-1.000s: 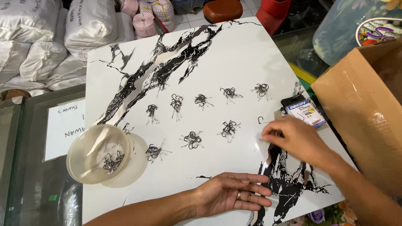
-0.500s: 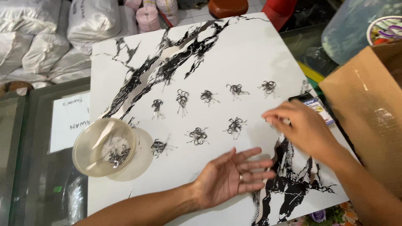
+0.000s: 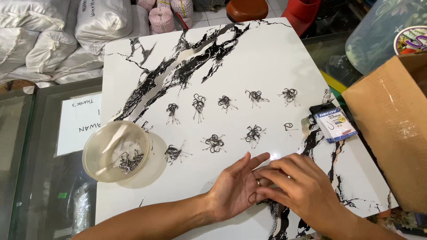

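Left hand (image 3: 235,189): we hold it palm up and open, cupping small fish hooks (image 3: 252,198), just below the hook bundles (image 3: 253,133) on the marble surface (image 3: 267,58).
Right hand (image 3: 302,189): our fingertips (image 3: 262,181) pinch at that palm; whether they hold a hook, we cannot tell.
Technique: we keep the palm level and pick 1 hook at a time.

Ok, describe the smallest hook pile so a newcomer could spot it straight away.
On the white marbled board, find the lower row of hook clusters. At its right end, beside the small hook packet, lies the tiny pile: only a hook or two, while its neighbours are dense tangles.
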